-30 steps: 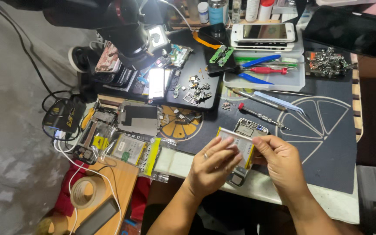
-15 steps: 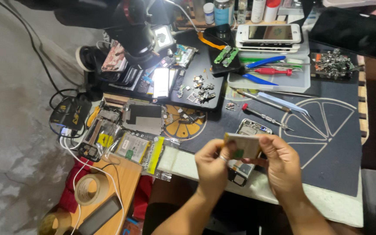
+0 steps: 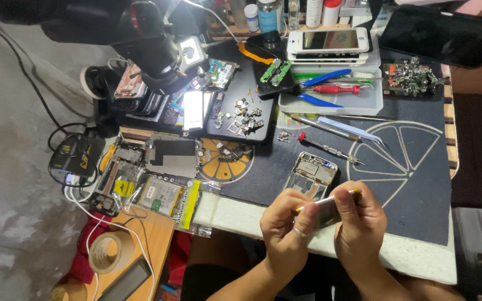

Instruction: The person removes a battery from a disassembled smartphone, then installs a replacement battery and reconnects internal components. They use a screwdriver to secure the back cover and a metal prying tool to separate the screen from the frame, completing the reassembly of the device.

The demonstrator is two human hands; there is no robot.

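left hand [image 3: 287,226], right hand [image 3: 359,218], fingers pinched together

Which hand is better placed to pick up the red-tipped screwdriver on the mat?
Probably the right hand: the screwdriver lies just above it. Both it and the left hand grip the silver phone part.

Even, moderately bright light falls from above; soft shadows gather under the microscope [image 3: 152,50] at 11 o'clock. Glare whitens a lit panel [image 3: 193,108] nearby. Corners darken, the hands look slightly blurred, and edges bend outward.
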